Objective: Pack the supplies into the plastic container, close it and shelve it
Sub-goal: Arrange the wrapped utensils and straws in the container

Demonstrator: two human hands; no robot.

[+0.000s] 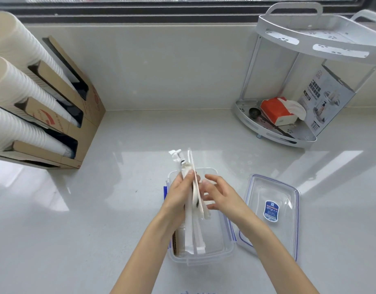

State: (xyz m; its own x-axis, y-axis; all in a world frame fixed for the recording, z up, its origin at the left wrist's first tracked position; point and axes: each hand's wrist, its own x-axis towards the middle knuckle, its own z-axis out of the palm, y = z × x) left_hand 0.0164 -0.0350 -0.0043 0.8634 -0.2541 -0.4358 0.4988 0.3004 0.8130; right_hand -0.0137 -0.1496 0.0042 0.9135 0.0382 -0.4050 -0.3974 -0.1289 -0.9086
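A clear plastic container [216,254] with blue clips stands open on the white counter in front of me. My left hand [179,193] is closed around a bundle of wrapped supplies [190,225], long white packets standing on end inside the container, their tops sticking out above my fingers. My right hand [220,193] hovers just right of the bundle with its fingers spread, touching or nearly touching the packets. The container's clear lid [271,211], with a blue label, lies flat on the counter to the right.
A white two-tier corner shelf [288,132] stands at the back right, holding a red tissue pack [276,111] and a printed box [324,98]. At left, a cardboard dispenser [76,115] holds stacks of white paper cups [23,85]. A window runs along the back.
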